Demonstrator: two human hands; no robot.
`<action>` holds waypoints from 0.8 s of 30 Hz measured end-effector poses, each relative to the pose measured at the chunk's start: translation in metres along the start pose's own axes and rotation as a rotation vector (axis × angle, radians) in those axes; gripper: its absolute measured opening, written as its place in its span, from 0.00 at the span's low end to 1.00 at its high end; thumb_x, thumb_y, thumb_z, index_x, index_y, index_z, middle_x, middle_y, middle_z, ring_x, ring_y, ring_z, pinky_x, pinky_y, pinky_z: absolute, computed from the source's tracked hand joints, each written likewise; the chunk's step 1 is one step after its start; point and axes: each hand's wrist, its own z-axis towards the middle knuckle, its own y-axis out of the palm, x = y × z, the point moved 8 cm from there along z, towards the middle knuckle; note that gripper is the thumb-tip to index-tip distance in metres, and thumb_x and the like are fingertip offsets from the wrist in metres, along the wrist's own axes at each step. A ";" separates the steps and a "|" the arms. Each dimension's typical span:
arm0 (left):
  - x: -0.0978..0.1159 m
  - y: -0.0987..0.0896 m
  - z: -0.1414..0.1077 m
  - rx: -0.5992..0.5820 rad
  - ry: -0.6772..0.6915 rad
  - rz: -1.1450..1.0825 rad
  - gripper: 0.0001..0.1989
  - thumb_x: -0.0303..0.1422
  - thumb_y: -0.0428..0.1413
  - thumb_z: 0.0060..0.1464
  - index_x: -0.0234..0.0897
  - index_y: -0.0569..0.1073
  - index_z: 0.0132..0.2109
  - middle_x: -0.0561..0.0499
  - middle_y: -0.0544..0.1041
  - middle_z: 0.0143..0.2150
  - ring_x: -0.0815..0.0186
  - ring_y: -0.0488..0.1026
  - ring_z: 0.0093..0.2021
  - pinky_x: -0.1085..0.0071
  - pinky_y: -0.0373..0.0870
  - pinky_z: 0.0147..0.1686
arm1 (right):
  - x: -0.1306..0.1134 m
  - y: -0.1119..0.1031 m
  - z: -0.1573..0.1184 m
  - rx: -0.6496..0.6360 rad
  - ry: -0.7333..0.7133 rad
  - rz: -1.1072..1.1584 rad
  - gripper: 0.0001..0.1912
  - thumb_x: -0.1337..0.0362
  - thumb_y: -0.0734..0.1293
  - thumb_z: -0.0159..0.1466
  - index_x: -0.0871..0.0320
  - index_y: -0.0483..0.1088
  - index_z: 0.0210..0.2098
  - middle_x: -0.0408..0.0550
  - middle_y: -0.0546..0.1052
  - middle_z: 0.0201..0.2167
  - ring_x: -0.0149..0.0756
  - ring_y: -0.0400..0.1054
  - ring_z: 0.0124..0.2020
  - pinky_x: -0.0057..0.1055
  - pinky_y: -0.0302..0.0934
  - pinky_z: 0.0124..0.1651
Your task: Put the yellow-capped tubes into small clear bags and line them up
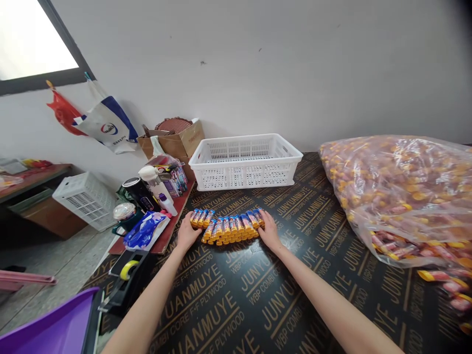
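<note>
When gripping packets [233,226]: likely light, stiff, slippery; press both row ends.
Left hand [187,235]: gripping left end.
Right hand [271,232]: gripping right end.

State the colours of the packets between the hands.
The packets are blue and yellow-orange, as the head view shows.

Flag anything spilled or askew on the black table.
Several wrapped pieces lie loose at far right, outside the clear plastic bag, as if spilled. The stacked packs between left hand and right hand look askew: the leftmost few sit out of line with the rest.
</note>
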 end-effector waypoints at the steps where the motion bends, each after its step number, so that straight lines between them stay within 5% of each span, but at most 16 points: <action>1: -0.001 -0.001 0.001 -0.008 -0.003 -0.020 0.37 0.31 0.57 0.43 0.35 0.55 0.61 0.40 0.66 0.56 0.53 0.64 0.56 0.58 0.62 0.54 | -0.001 -0.001 0.000 -0.007 -0.003 0.008 0.36 0.72 0.58 0.53 0.54 0.55 0.61 0.51 0.60 0.60 0.45 0.48 0.64 0.49 0.45 0.63; 7: -0.002 -0.007 0.001 -0.065 0.025 -0.053 0.39 0.23 0.55 0.37 0.35 0.57 0.61 0.41 0.64 0.59 0.53 0.60 0.60 0.58 0.57 0.59 | -0.009 -0.010 -0.003 -0.019 -0.009 0.073 0.40 0.73 0.59 0.47 0.53 0.56 0.60 0.48 0.58 0.62 0.44 0.45 0.65 0.47 0.43 0.65; 14: 0.017 -0.026 -0.054 0.252 -0.002 -0.164 0.20 0.24 0.46 0.47 0.34 0.68 0.49 0.43 0.71 0.48 0.58 0.67 0.53 0.60 0.61 0.56 | -0.016 -0.039 -0.031 0.139 0.108 0.201 0.31 0.70 0.60 0.49 0.58 0.62 0.54 0.55 0.61 0.57 0.49 0.50 0.62 0.50 0.44 0.63; 19: 0.025 0.001 -0.088 0.132 -0.047 -0.351 0.17 0.35 0.48 0.56 0.36 0.67 0.51 0.43 0.71 0.52 0.59 0.68 0.53 0.60 0.62 0.55 | -0.017 -0.037 -0.063 0.119 0.289 0.383 0.10 0.61 0.64 0.52 0.57 0.70 0.34 0.52 0.73 0.36 0.45 0.68 0.40 0.43 0.65 0.45; 24: 0.003 0.021 -0.081 0.038 -0.346 -0.445 0.27 0.45 0.52 0.53 0.31 0.66 0.54 0.37 0.71 0.53 0.57 0.70 0.52 0.61 0.66 0.52 | -0.014 -0.007 -0.083 0.037 0.618 0.647 0.14 0.61 0.68 0.50 0.58 0.68 0.36 0.46 0.74 0.22 0.40 0.70 0.22 0.36 0.67 0.24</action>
